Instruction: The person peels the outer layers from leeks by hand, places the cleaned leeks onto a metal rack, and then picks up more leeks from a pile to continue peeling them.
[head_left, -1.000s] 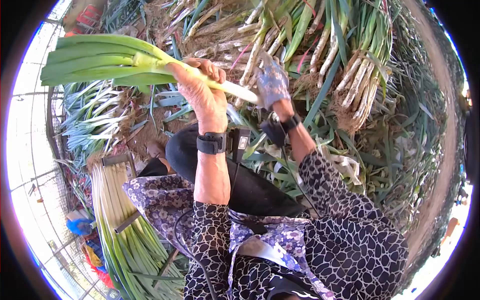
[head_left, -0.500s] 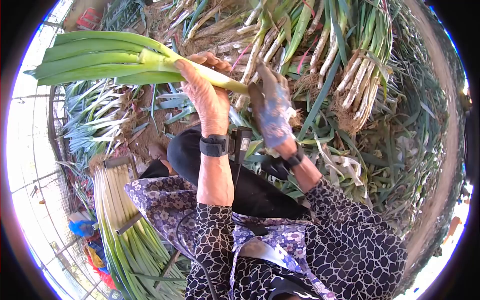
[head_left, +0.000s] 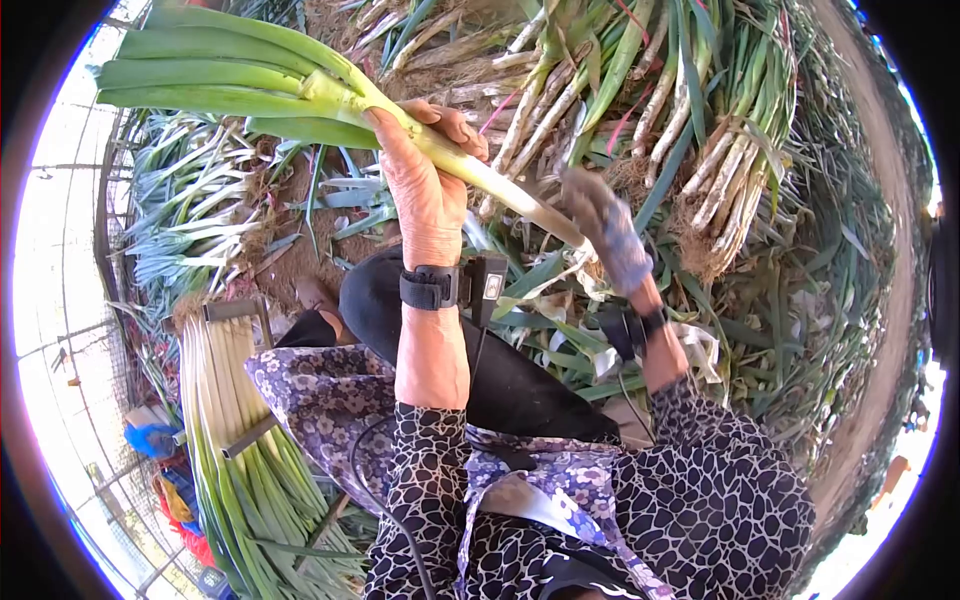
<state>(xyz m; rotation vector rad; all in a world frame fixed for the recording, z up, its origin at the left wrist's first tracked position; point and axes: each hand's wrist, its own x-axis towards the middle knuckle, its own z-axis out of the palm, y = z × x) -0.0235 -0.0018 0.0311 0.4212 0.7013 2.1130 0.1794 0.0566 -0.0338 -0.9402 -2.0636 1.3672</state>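
A large leek [head_left: 470,170] slants across the upper middle, its green leaves fanned at the upper left and its pale stem pointing down to the right. Bare, my left hand [head_left: 425,180] is wrapped round the stem just below the leaves. My right hand [head_left: 608,228], in a dirty patterned glove, is at the root end of the stem, blurred by motion; its fingers are smeared, and whether they grip the root end is unclear.
Bundled leeks with roots [head_left: 725,190] lie at the upper right, and more leeks [head_left: 190,200] at the left. Cleaned leeks [head_left: 235,400] rest in a metal frame [head_left: 250,438] at the lower left. Loose leaves and peelings [head_left: 750,340] cover the ground at the right.
The leek has tilted more steeply, its root end lower and further right. My right hand has moved right and down, uncovering more of the pale stem. My left hand has shifted slightly right.
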